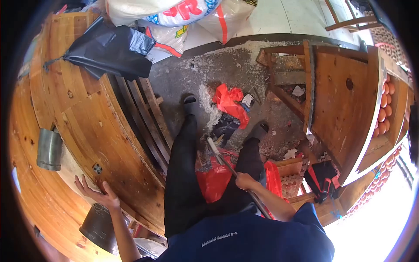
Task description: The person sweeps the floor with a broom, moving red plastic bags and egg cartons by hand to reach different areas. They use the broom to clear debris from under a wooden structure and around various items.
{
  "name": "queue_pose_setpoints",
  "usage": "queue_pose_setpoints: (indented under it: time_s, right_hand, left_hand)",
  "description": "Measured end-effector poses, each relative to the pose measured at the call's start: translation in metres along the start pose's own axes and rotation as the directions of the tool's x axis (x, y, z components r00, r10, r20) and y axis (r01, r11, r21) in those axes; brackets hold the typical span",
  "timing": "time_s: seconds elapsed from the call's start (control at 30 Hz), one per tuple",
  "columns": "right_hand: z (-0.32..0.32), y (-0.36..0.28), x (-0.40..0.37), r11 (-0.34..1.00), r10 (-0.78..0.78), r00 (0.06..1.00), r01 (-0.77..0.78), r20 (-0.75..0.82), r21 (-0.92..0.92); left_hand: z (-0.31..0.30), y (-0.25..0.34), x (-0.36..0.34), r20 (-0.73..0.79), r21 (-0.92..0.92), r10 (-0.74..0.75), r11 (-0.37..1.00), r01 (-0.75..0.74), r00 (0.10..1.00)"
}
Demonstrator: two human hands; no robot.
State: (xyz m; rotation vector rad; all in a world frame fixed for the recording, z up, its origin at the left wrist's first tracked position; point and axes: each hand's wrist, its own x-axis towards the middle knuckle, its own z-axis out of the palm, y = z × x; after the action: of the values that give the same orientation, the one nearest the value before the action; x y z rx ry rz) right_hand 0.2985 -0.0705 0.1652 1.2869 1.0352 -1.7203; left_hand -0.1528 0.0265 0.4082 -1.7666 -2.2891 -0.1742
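Note:
My right hand [246, 181] is wrapped round a long thin stick [223, 161] with a pale upper end. The stick slants across my lap, its pale end pointing forward between my legs and its other end hidden by my body. My left hand [97, 192] is empty, its fingers spread above the edge of the wooden table [104, 131] at my left. A metal cylinder [49, 149] is close beyond it, and a dark round container [99, 227] is below it. Red plastic bags [213, 179] lie around my legs.
On the floor ahead are a crumpled red bag [231, 102], a black bag [224, 127] and scattered white grains. Filled sacks [181, 13] stand at the back. A black plastic bag [109, 48] lies on the left table. Eggs [382, 114] sit in a wooden compartment at right.

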Motion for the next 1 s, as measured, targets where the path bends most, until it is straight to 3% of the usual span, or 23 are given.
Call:
queue_pose_setpoints:
  time_s: [0.03, 0.1, 0.13, 0.23, 0.3, 0.37, 0.53, 0.7, 0.73, 0.8, 0.83, 1.0]
  right_hand:
    - [0.007, -0.005, 0.013, 1.0, -0.002, 1.0, 0.002, 0.001, 0.006]
    - [0.013, -0.02, 0.041, 0.976, 0.003, 0.978, 0.042, 0.208, -0.212]
    - [0.02, -0.012, 0.066, 0.977, 0.003, 0.979, 0.04, 0.202, -0.208]
    - [0.05, 0.007, 0.106, 0.972, -0.037, 0.993, 0.063, 0.115, -0.227]
    - [0.038, 0.02, 0.111, 0.965, 0.048, 0.998, -0.055, -0.033, -0.255]
    - [-0.002, 0.023, 0.081, 0.982, 0.124, 0.988, -0.136, -0.096, -0.133]
    - [-0.043, 0.085, 0.03, 0.977, 0.066, 0.967, -0.112, -0.248, -0.18]
    - [-0.052, 0.099, -0.048, 0.984, -0.166, 0.897, 0.177, -0.409, -0.01]
    - [-0.053, 0.091, -0.058, 0.984, -0.168, 0.895, 0.18, -0.413, -0.01]
    - [-0.054, 0.064, -0.076, 0.944, -0.167, 0.899, 0.264, -0.406, 0.197]
    - [-0.065, 0.037, -0.085, 0.926, -0.097, 0.948, 0.198, -0.302, 0.321]
    - [-0.082, -0.025, -0.007, 0.558, -0.128, 0.98, 0.199, -0.153, 0.806]
  left_hand:
    - [-0.002, -0.002, -0.001, 0.001, 0.02, 0.0, 1.0, 0.0, 1.0]
    - [0.001, -0.004, 0.0, -0.007, 0.029, 0.01, 1.0, -0.01, 1.0]
    - [0.002, -0.005, -0.002, -0.002, 0.053, 0.013, 0.999, -0.013, 1.0]
    - [0.001, -0.005, -0.001, 0.016, 0.077, 0.028, 0.997, -0.029, 0.999]
    - [-0.001, -0.002, -0.002, 0.015, 0.076, 0.028, 0.997, -0.029, 1.0]
    - [0.0, 0.0, -0.001, -0.009, 0.046, 0.017, 0.999, -0.017, 1.0]
    - [-0.002, 0.002, 0.0, -0.01, 0.015, -0.019, 1.0, 0.019, 1.0]
    - [0.001, 0.003, 0.001, -0.012, -0.012, -0.024, 1.0, 0.023, 1.0]
    - [0.0, 0.002, 0.001, -0.001, 0.004, -0.021, 1.0, 0.021, 1.0]
    - [-0.001, -0.001, 0.0, 0.003, 0.024, -0.013, 1.0, 0.012, 1.0]
    - [-0.001, -0.003, -0.001, 0.016, 0.056, 0.004, 0.998, -0.005, 1.0]
    - [0.001, 0.0, -0.001, 0.027, 0.049, 0.016, 0.999, -0.018, 1.0]
